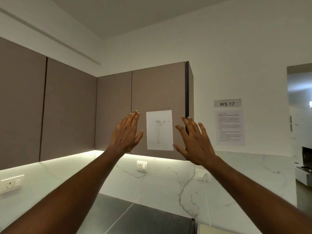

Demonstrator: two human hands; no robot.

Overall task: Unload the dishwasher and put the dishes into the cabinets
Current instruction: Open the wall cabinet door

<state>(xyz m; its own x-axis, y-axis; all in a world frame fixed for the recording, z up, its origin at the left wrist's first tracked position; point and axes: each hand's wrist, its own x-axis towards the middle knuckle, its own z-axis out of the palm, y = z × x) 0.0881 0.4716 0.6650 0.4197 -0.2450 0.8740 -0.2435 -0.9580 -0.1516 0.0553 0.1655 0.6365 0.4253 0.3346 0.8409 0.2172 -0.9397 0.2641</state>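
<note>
While both arms were raised, the left hand (125, 132) and right hand (194, 141) hung with fingers straight, holding nothing, either side of a paper sheet (159, 130) on the shut cabinet door (158, 92); no dishes or dishwasher showed. Door looked stiff, flat, handle-less; likely pulled by its lower edge or right edge.

Wall cabinets (114, 105): flat taupe doors, handleless, all closed. They are mounted in a corner run above a lit marble backsplash.

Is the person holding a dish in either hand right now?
No, the left hand and right hand are both raised open and empty before the closed cabinet door.
</note>
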